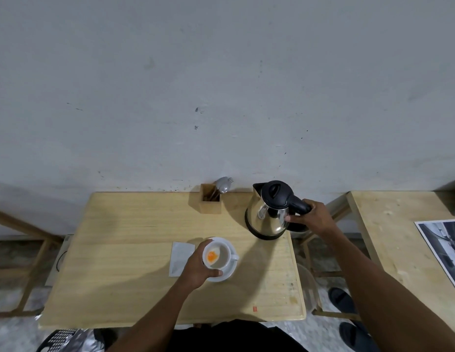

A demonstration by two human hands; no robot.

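A white cup [225,255] stands on a white saucer [227,274] near the middle of the wooden table [119,250]. Inside the cup lies a tea bag with an orange tag [212,255]. My left hand [198,268] grips the cup's left side, fingers curled round its rim and wall. A steel kettle [268,214] with a black lid and handle sits at the table's back right. My right hand [311,218] grips the kettle's black handle.
A white paper wrapper [180,257] lies just left of the saucer. A wooden holder [210,201] with a spoon and fork stands at the back by the grey wall. A second wooden table [399,237] with a printed sheet [445,247] stands to the right.
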